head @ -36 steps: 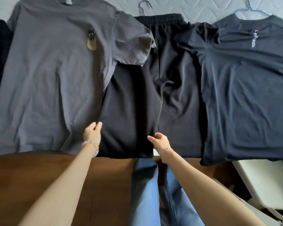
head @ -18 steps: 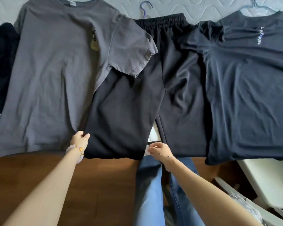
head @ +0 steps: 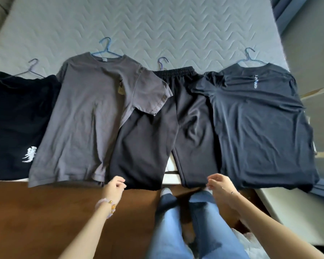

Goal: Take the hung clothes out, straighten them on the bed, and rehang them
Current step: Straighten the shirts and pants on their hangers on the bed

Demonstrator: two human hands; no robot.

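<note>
Soft, even daylight is falling on the bed (head: pixel 176 34), and its pale quilting is showing brightest at the far side. The right edge is washing out slightly. The black shorts (head: pixel 13 113) at the left are sinking into flat darkness, while the black trousers (head: pixel 193 116) are catching a faint sheen on their folds. The near wooden floor (head: pixel 36 221) is looking dimmer. Wide-angle distortion is bowing the bed's sides, and the corners are smearing. The left hand (head: pixel 114 186) and right hand (head: pixel 220 184) are looking slightly soft.

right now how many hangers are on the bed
4, in a row left to right: shorts hanger, grey tee hanger, trousers hanger, navy tee hanger. Others may be hidden underneath.
</note>
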